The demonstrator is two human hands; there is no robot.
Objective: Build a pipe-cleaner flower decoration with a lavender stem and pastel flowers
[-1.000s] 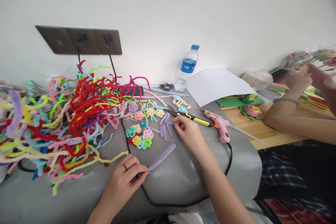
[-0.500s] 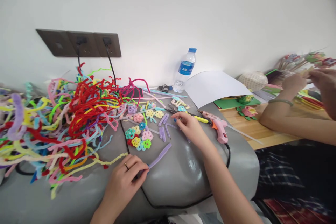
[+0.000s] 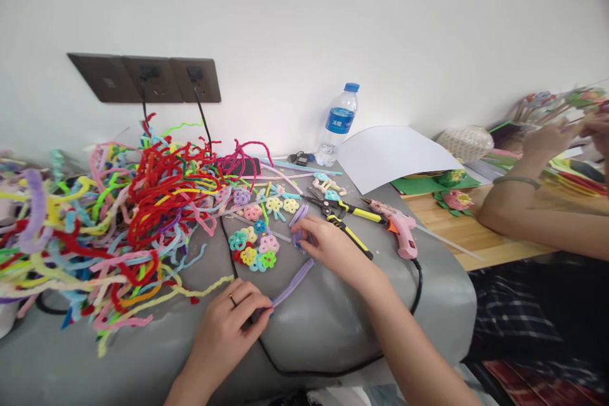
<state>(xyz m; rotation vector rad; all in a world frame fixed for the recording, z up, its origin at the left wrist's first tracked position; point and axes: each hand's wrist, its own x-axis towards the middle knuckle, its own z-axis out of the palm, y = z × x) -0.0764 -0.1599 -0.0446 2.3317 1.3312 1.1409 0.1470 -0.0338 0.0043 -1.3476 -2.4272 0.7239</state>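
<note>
Nearest, left hand [image 3: 233, 323] has its grip clamped on one end of a purple fuzzy stick [image 3: 295, 280], the rest slanting up over the grey desk [image 3: 328, 330]. Right hand [image 3: 323, 242], beyond it, is at the small purple pieces [image 3: 299, 212]; whether its grip is apart or together cannot be told. Farther back lie yellow-handled pliers [image 3: 349, 235], right of the fuzzy flowers [image 3: 252, 247], with a bottle [image 3: 339, 124] near the wall.
</note>
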